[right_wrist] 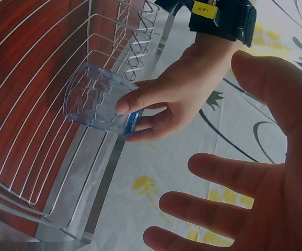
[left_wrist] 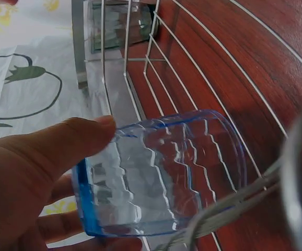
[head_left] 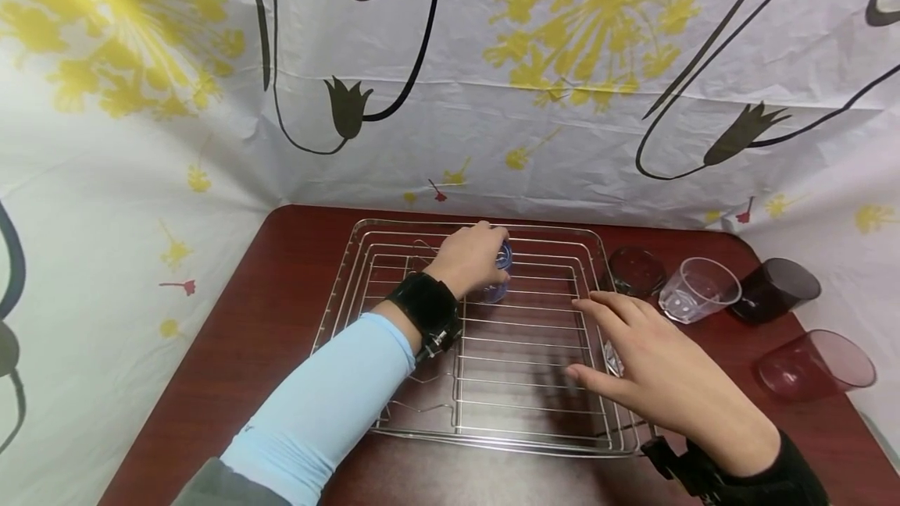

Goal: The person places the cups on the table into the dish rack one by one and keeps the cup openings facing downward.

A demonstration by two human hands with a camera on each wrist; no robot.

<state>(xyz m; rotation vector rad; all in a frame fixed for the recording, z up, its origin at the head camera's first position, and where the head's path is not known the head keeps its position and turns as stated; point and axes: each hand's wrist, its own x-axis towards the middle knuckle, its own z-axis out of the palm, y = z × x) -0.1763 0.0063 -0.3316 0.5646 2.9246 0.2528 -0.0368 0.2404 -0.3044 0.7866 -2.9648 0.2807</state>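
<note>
My left hand (head_left: 473,258) holds a clear, blue-tinted glass (left_wrist: 161,178) by its thick blue base, thumb on one side and fingers on the other. The glass is upside down, its rim toward the wires of a metal dish rack (head_left: 523,338). In the right wrist view the same glass (right_wrist: 96,102) overlaps the rack's bars near its back. My right hand (head_left: 650,354) hovers at the rack's right side, fingers spread and holding nothing. Part of a clear glass (head_left: 613,359) shows behind that hand; the rest is hidden.
Right of the rack, on the dark red table (head_left: 239,318), stand a dark glass (head_left: 636,272), a clear tumbler (head_left: 696,291), a smoky black glass (head_left: 776,291) and a pink glass (head_left: 812,365). A patterned white sheet (head_left: 450,123) hangs behind and along the sides.
</note>
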